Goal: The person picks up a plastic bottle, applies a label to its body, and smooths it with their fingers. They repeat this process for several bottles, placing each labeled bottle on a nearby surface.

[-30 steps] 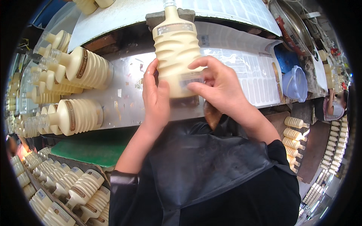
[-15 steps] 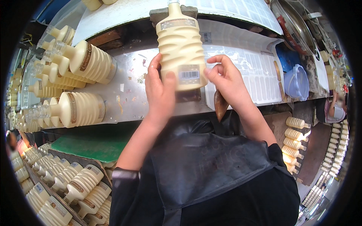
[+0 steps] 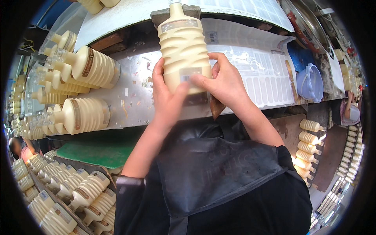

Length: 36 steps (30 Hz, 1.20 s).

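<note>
A cream-coloured ribbed bottle [image 3: 184,49] lies on its back in front of me, its neck resting on a grey block [image 3: 156,15] at the far side. My left hand [image 3: 167,92] is closed round the bottle's lower left side, thumb on the front. My right hand [image 3: 229,84] grips the lower right side, its thumb pressing on a small clear label with a barcode [image 3: 186,78]. From under the right palm sticks a brown pointed tool [image 3: 216,107], partly hidden; its kind is unclear.
Several matching bottles [image 3: 96,68] lie stacked on the left of the metal bench [image 3: 133,94]. Label sheets [image 3: 266,78] cover its right part, near a lilac bucket [image 3: 309,83]. Below left are crates of bottles [image 3: 88,192] and a green board [image 3: 92,149]. Other people are at both edges.
My right hand has moved left from beside the bottle onto it, and its thumb now lies on the barcode label. The left hand keeps its hold. The view has shifted slightly.
</note>
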Available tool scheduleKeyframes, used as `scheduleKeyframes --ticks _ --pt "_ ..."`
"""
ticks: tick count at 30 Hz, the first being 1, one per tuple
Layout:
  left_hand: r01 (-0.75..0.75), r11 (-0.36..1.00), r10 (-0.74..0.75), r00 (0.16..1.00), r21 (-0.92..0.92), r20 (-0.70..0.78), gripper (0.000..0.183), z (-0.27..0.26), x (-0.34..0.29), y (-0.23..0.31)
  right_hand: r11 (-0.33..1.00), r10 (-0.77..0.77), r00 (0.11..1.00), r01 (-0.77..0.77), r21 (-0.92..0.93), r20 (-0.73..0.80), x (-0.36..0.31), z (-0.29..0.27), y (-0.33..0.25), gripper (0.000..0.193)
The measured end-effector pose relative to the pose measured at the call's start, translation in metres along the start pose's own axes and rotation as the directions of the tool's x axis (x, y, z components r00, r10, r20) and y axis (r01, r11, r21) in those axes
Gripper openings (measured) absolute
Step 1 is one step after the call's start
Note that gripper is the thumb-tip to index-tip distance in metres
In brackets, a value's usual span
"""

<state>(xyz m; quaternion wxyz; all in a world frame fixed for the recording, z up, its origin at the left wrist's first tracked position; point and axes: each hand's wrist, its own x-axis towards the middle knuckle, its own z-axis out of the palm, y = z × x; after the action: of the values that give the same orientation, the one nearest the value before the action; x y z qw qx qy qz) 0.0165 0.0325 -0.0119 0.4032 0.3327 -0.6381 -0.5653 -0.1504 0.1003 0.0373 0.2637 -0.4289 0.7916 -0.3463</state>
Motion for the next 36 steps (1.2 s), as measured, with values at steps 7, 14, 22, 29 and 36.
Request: scheduleKeyframes --ticks 7,14,22,29,36 --pt "0.034 0.996 -0.025 0.994 0.087 -0.104 0.08 0.013 0.007 0.008 0.965 0.056 0.989 -0.088 0.248 0.133 0.002 -0.003 0.005 0.059" --pt "-0.018 0.989 0.032 0.995 0.148 -0.091 0.071 0.005 0.009 0.0 0.992 0.052 0.998 -0.055 0.11 0.027 0.003 0.005 0.001 0.069" --pt "-0.057 0.995 0.061 0.997 0.079 -0.042 0.074 0.002 0.005 -0.003 0.994 -0.041 0.998 0.036 0.099 0.051 -0.002 0.003 0.007 0.076" --pt "-0.014 0.997 0.015 1.0 0.082 -0.018 0.072 0.004 0.006 0.0 0.996 -0.067 0.997 0.065 0.06 0.03 -0.004 0.004 0.005 0.064" --pt "0.04 0.985 -0.043 0.999 -0.167 -0.016 0.074 0.002 0.008 -0.001 0.99 -0.047 0.996 0.056 -0.127 0.072 -0.009 0.001 -0.011 0.071"
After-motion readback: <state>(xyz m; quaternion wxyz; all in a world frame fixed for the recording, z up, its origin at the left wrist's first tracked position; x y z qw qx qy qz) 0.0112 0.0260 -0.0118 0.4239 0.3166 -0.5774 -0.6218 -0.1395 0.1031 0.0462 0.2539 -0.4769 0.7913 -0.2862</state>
